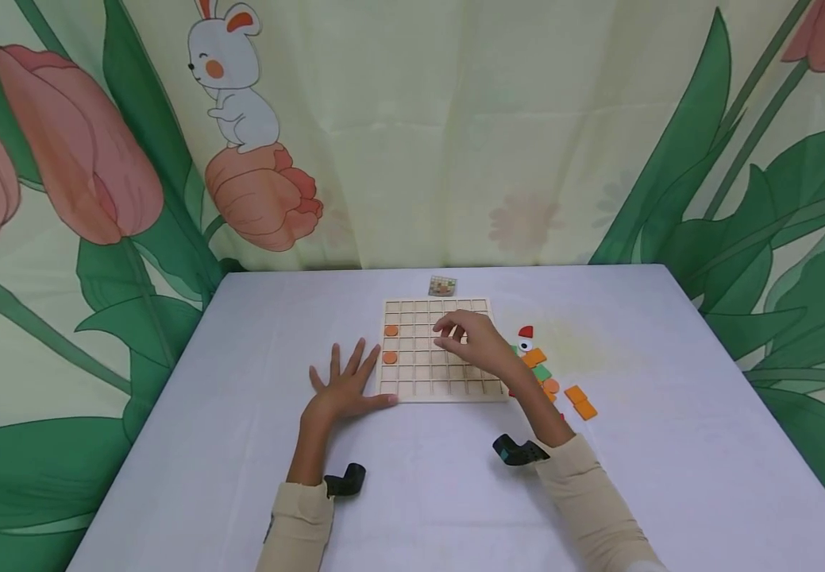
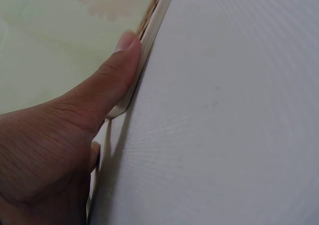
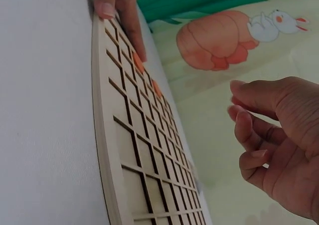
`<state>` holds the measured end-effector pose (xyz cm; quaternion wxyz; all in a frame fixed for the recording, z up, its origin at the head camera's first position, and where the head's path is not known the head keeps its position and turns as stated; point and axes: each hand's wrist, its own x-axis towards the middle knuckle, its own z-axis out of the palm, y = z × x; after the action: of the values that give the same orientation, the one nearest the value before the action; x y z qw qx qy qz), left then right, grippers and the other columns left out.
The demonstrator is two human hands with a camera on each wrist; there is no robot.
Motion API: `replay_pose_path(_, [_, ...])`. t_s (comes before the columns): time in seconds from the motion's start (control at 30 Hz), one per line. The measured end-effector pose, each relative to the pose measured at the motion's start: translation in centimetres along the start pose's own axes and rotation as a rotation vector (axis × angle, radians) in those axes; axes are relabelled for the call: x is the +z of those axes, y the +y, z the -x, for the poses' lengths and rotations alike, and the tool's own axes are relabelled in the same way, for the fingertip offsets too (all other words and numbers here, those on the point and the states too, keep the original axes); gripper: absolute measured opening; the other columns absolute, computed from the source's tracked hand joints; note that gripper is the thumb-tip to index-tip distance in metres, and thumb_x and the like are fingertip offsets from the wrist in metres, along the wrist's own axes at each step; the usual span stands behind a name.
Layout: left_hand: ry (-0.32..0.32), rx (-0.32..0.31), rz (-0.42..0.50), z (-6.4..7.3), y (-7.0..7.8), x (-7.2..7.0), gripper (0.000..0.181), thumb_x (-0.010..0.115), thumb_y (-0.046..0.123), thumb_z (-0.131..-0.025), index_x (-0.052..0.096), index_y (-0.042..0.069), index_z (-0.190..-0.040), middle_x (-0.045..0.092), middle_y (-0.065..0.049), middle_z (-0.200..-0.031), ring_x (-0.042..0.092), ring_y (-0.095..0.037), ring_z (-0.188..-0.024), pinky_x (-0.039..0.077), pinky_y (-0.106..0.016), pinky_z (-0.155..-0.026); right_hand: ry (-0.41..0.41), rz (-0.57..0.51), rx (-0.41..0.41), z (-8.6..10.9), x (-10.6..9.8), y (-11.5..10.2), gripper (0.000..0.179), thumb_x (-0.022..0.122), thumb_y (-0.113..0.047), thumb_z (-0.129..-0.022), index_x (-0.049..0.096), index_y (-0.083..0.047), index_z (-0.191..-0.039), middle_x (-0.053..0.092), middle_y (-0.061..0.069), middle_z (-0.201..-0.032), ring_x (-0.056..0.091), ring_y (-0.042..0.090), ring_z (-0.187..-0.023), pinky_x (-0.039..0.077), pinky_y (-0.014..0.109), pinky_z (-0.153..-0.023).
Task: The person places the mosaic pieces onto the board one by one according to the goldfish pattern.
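Note:
A pale wooden grid board (image 1: pixel 422 388) lies on the table, with two orange round pieces (image 1: pixel 391 357) in cells of its left column. My left hand (image 1: pixel 344 395) rests flat at the board's left edge, fingers spread. Its thumb (image 2: pixel 117 60) lies along the board's near corner in the left wrist view. Above the board hovers my right hand (image 1: pixel 475 342), fingers loosely bent, with a gap between thumb and fingertips. No piece shows between those fingers (image 3: pixel 244 122) in the right wrist view.
Several loose orange, green, red and white pieces (image 1: pixel 542 372) lie right of the board, partly behind the right forearm. Two orange rectangles (image 1: pixel 580 402) lie farther right. A small patterned card (image 1: pixel 442 286) sits behind the board. Black wrist cameras (image 1: pixel 518 451) project from both wrists.

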<state>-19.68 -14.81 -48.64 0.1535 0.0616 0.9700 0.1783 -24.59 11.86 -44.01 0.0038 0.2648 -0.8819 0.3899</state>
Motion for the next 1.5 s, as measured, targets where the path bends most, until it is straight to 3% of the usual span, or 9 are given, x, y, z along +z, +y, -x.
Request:
replay_pose_path(0.47, [0.016,0.005,0.026,0.2,0.2,0.0,0.101,0.063,0.071,-0.079,0.013,0.031,-0.158,-0.003,-0.001,-0.167,-0.020,-0.042,-0.148,-0.010,-0.078,-0.105,0.007,0.019,0.085,3.8,-3.8,2.0,0.023,0.069,-0.018,-0.092,0.068,-0.004,-0.110,0.066,0.005,-0.092,0.058,0.016,-0.080,0.049,0.024,-0.065])
replay_pose_path(0.77, [0.026,0.003,0.010,0.2,0.2,0.3,0.101,0.064,0.070,-0.079,0.015,0.031,-0.158,-0.001,-0.003,-0.167,-0.018,-0.043,-0.148,-0.008,-0.079,-0.105,0.010,0.025,0.216,6.5,-5.4,3.9,0.024,0.068,-0.018,-0.092,0.067,-0.004,-0.112,0.064,0.006,-0.093,0.056,0.018,-0.080,0.052,0.022,-0.061])
replay_pose_path(0.9, [0.028,0.000,0.014,0.2,0.3,0.3,0.101,0.064,0.069,-0.079,0.015,0.030,-0.158,-0.001,-0.003,-0.167,-0.018,-0.043,-0.149,-0.008,-0.078,-0.105,0.005,0.018,0.237,7.8,-6.1,4.9,0.024,0.068,-0.016,-0.092,0.067,-0.003,-0.111,0.063,0.007,-0.092,0.056,0.019,-0.080,0.051,0.023,-0.058])
replay_pose_path(1.27, [0.031,0.000,0.023,0.3,0.4,0.0,0.100,0.065,0.068,-0.079,0.014,0.030,-0.158,-0.001,-0.002,-0.167,-0.019,-0.042,-0.149,-0.010,-0.078,-0.105,-0.059,0.030,0.362,10.6,-7.4,7.8,0.021,0.070,-0.017,-0.090,0.066,-0.006,-0.107,0.065,0.007,-0.094,0.057,0.019,-0.078,0.053,0.022,-0.062])
replay_pose_path(1.5, [0.027,0.007,0.022,0.2,0.4,0.1,0.101,0.064,0.069,-0.079,0.014,0.030,-0.158,-0.001,-0.003,-0.167,-0.019,-0.043,-0.148,-0.010,-0.079,-0.104,-0.098,0.046,0.390,11.6,-8.0,8.7,0.025,0.074,-0.022,-0.087,0.066,-0.005,-0.105,0.065,0.008,-0.097,0.054,0.018,-0.082,0.050,0.021,-0.063])
